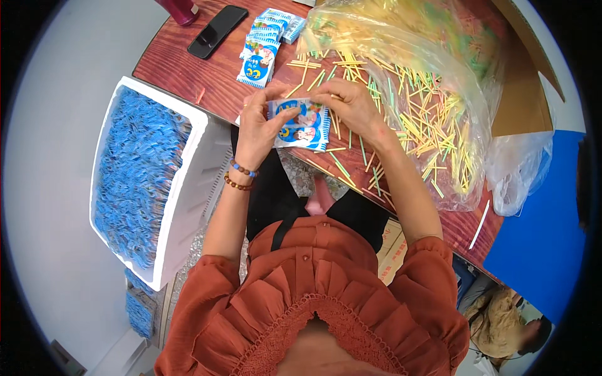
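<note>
Near the table's front edge, my left hand [256,128] grips a few small blue-and-white printed packets [307,136], its thumb lying across their front. My right hand [354,108] is at the packets' upper right corner, with thumb and fingers pinched together. What sits between those right fingertips is too small to make out. Thin yellow and green sticks [433,128] lie scattered to the right of my hands, many spilling from a large clear plastic bag [376,28]. Beyond my left hand, more packets of the same kind [258,59] lie in an overlapping row.
At left, a white foam box [199,128] is filled with blue packets. A black phone [217,31] and a dark red bottle [182,10] are at the far left. A cardboard box [523,94] and a blue surface [533,232] border the right. Another person [501,323] is at lower right.
</note>
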A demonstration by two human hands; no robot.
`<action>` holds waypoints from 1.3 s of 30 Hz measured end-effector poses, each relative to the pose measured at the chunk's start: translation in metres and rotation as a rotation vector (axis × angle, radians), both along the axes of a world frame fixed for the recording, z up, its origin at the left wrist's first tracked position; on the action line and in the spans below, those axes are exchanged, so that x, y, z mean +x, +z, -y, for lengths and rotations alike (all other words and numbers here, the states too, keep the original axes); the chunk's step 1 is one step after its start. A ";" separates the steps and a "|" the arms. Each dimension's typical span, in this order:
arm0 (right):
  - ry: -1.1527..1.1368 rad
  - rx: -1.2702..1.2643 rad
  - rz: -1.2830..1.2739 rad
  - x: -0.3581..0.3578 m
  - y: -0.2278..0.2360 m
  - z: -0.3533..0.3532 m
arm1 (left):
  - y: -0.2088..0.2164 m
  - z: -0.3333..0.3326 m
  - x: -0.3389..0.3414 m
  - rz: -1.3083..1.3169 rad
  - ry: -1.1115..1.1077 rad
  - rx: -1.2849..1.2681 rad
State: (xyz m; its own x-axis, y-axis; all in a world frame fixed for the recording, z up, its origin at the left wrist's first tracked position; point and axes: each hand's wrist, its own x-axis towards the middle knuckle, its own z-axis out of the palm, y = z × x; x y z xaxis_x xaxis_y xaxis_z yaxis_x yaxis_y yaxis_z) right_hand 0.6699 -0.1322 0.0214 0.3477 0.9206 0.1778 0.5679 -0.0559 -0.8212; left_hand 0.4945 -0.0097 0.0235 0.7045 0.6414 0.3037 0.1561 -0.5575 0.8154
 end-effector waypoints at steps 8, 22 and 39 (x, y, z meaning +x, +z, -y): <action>-0.065 0.045 -0.642 -0.009 -0.001 0.015 | 0.006 0.011 0.016 0.358 -0.190 -0.856; -0.160 0.203 -0.776 -0.021 0.009 0.033 | 0.001 0.038 0.027 0.419 -0.106 -1.082; 0.153 0.167 -0.206 -0.004 0.022 0.060 | 0.000 0.044 0.031 0.416 -0.137 -1.192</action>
State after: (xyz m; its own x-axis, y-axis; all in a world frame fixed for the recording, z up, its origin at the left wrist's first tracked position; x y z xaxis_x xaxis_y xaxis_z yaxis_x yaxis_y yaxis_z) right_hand 0.6657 -0.1919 0.0436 0.2521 0.9289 0.2712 0.3799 0.1627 -0.9106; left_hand 0.5255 -0.0541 0.0231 0.7769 0.5983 -0.1964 -0.2317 0.5616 0.7943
